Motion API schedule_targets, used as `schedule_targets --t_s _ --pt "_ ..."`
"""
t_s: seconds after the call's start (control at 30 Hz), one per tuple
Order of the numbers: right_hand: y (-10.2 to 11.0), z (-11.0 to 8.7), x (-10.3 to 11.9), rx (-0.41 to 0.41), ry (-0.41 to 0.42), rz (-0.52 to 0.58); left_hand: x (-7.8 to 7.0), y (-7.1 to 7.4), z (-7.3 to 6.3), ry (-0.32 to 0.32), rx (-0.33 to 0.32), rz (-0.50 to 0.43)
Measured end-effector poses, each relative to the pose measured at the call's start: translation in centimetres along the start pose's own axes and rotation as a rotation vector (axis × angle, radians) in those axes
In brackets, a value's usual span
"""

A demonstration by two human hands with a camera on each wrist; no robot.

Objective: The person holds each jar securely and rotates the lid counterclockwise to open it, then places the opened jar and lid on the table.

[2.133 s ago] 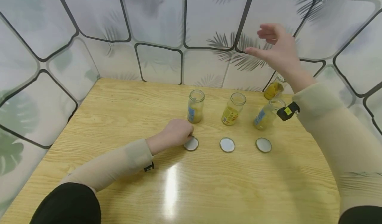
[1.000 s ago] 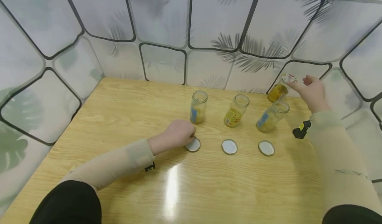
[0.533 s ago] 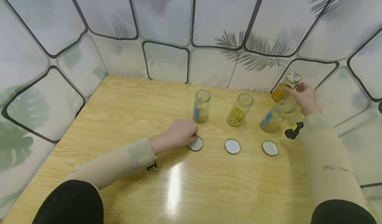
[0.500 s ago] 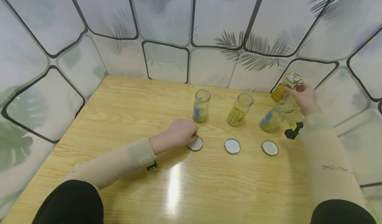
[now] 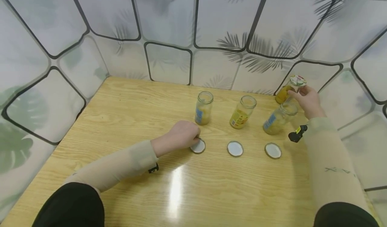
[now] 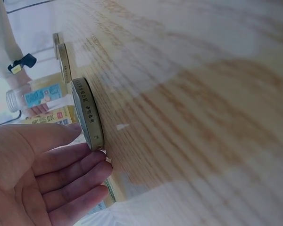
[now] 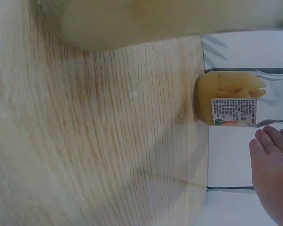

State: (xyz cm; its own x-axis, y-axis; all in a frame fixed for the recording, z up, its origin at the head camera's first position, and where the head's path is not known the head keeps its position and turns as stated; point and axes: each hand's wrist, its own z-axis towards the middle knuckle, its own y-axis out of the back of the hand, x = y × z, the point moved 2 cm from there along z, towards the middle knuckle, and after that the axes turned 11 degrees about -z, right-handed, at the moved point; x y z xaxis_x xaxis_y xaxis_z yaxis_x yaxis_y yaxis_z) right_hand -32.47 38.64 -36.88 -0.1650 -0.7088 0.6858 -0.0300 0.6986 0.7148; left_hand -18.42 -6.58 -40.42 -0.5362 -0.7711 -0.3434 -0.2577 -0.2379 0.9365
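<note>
My left hand [image 5: 179, 134] is low over the table, its thumb and fingertips pinching the rim of the leftmost jar lid [image 6: 90, 115], which lies white side up. At the back right, my right hand [image 5: 309, 101] has thumb and fingers on either side of the upper part of a capped glass jar [image 5: 283, 93]. That jar stands upright by the wall with yellow fruit pieces inside and a printed label [image 7: 233, 110]. Part of it is hidden behind the nearest open jar [image 5: 273, 123]. The right wrist view cuts off its cap.
Two more open jars, one blue-labelled [image 5: 202, 112] and one yellow-labelled [image 5: 240, 116], stand left of the nearest open jar in a row. In front lie a middle lid [image 5: 234, 148] and a right lid [image 5: 273, 150]. The patterned wall [image 5: 169, 64] borders the wooden table [image 5: 136, 102].
My right hand has come down from in front of the wall to the capped jar, passing its cap, and now grips its upper part. The left hand stays at its lid.
</note>
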Motion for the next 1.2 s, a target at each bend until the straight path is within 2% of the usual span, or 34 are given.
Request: schedule_targets --t_s 0.37,0.6,0.67,0.87,1.07,1.2 --pt "0.0 0.3 0.3 -0.022 0.011 0.025 -0.2 0.2 0.0 0.008 -0.002 -0.016" --pt "-0.4 0.7 -0.9 -0.105 -0.032 -0.108 -0.2 0.3 -0.1 0.020 0.019 -0.019" --pt "-0.5 0.7 -1.3 -0.095 -0.039 -0.125 -0.2 0.3 0.0 0.019 0.022 -0.017" --pt "-1.1 0.7 -1.2 -0.009 0.018 0.003 -0.2 0.2 0.0 0.017 0.019 -0.017" --pt "-1.9 -0.3 -1.2 0.038 -0.045 -0.018 -0.2 0.1 -0.1 0.016 0.024 -0.030" --pt "-2.5 -0.7 -1.4 0.062 -0.036 0.043 -0.2 0.1 -0.2 0.020 0.022 -0.036"
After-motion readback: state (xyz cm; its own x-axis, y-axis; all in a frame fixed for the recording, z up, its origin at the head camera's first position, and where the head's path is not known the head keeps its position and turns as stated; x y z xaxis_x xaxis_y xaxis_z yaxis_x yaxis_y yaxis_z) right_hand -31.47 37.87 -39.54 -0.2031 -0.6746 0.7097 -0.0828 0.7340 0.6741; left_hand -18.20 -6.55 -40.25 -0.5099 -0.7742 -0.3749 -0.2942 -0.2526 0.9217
